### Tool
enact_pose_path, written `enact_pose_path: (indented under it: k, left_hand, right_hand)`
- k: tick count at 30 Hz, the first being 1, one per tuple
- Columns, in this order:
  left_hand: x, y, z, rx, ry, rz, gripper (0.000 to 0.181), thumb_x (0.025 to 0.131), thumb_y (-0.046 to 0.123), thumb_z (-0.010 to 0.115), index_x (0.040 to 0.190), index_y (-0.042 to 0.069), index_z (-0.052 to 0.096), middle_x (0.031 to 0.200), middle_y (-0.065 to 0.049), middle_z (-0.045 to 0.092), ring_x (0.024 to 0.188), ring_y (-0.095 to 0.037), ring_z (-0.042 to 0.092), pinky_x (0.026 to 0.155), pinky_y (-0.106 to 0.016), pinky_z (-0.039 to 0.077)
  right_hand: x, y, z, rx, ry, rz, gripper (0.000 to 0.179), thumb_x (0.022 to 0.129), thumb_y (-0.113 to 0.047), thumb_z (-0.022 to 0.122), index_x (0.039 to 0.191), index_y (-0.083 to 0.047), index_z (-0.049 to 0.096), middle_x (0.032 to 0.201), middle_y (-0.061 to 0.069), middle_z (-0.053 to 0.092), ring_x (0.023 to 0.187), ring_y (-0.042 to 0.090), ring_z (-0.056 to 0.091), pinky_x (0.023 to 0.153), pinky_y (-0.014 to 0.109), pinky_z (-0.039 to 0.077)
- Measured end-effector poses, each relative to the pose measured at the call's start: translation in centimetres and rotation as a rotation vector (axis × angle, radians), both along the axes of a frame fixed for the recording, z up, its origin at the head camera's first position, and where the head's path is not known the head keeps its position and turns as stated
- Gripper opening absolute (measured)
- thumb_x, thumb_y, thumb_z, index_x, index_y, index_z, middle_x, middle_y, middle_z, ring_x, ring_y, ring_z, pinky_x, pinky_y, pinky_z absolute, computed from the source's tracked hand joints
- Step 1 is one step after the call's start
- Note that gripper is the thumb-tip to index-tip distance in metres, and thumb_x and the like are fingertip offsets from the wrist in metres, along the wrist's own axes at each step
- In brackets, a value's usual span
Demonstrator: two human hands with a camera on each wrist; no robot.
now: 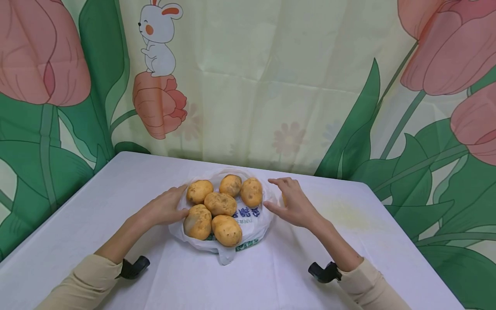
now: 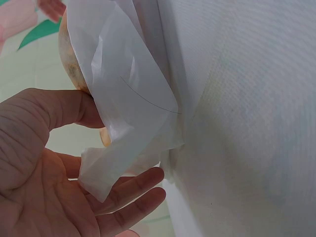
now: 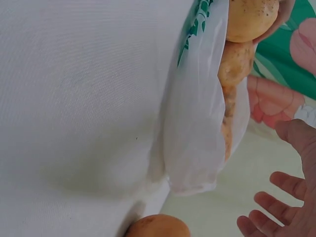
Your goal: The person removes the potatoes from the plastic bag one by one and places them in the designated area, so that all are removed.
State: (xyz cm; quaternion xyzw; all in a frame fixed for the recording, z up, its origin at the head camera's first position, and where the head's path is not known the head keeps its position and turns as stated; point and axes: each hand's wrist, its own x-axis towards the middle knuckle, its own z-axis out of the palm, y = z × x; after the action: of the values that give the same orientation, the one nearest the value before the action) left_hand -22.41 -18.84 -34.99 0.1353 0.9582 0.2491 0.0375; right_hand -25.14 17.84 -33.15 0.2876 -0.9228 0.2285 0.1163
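Note:
Several potatoes (image 1: 220,203) lie in a white plastic bag (image 1: 255,228) with blue and green print, its mouth spread wide. At the bag's left side is my left hand (image 1: 165,206), its thumb beside a potato. In the left wrist view the thumb and loosely bent fingers of that left hand (image 2: 54,168) stand on either side of a loose bag flap (image 2: 123,143), without a clear pinch. My right hand (image 1: 293,203) hovers at the bag's right edge, fingers spread. The right wrist view shows this right hand (image 3: 291,197) apart from the bag (image 3: 195,133), holding nothing.
One more potato (image 1: 284,199) sits on the table outside the bag, mostly hidden behind the right hand; its top (image 3: 158,228) shows in the right wrist view. A white cloth covers the table (image 1: 240,284). A printed curtain (image 1: 248,86) hangs behind its far edge.

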Motion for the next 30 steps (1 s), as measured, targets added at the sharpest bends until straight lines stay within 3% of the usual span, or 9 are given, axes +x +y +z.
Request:
enact_pose_path:
  k: [10,30]
  left_hand:
    - [0.0,0.1,0.0,-0.003,-0.01,0.013,0.08,0.093,0.02,0.069,0.153,-0.015,0.028,0.149,-0.04,0.039,0.139,-0.052,0.04,0.109,-0.063,0.038]
    - [0.0,0.0,-0.1,0.002,-0.005,0.014,0.08,0.092,0.02,0.07,0.153,-0.014,0.03,0.146,-0.038,0.044,0.135,-0.049,0.046,0.105,-0.061,0.043]
  right_hand:
    - [-0.3,-1.2,-0.1,0.028,0.025,0.006,0.069,0.09,-0.034,0.078,0.147,-0.007,0.052,0.138,0.018,0.055,0.127,0.036,0.05,0.101,0.06,0.043]
    - [-2.5,-3.6,-1.1,0.046,-0.072,-0.004,0.069,0.092,-0.035,0.076,0.148,-0.005,0.05,0.141,0.02,0.054,0.131,0.037,0.047,0.103,0.057,0.045]
